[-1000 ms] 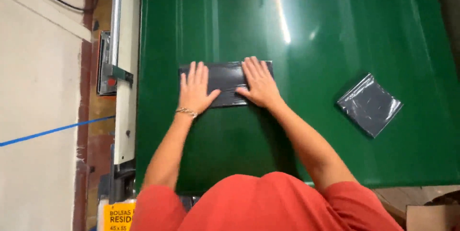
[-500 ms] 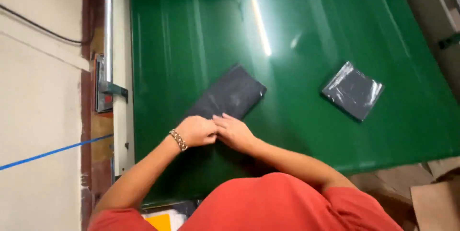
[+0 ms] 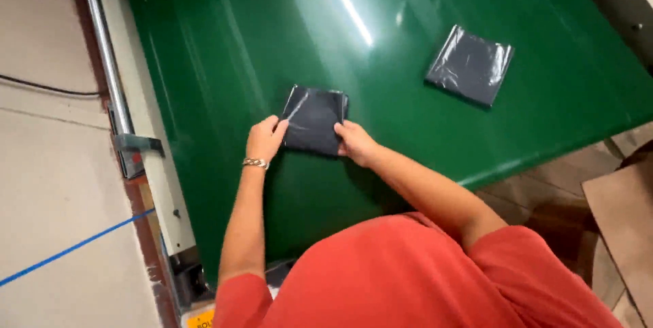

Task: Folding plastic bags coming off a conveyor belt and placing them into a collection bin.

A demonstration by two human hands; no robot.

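Note:
A folded dark grey plastic bag [image 3: 314, 118] lies on the shiny green table [image 3: 224, 62], roughly square. My left hand [image 3: 265, 139], with a bracelet on the wrist, grips its near left corner. My right hand [image 3: 355, 143] grips its near right edge, fingers on top of the fold. A second folded dark grey plastic bag [image 3: 469, 64] lies flat on the table farther right, untouched by either hand.
A metal rail [image 3: 109, 62] and a pale frame run along the table's left side, with a bracket [image 3: 136, 148]. Blue tape [image 3: 68, 250] crosses the floor at left. A brown cardboard box [image 3: 622, 226] stands at the right, beyond the table's near edge.
The dark bag went from a long rectangle under my flat palms to a smaller square fold. Both hands now pinch its near edge. My view has swung left.

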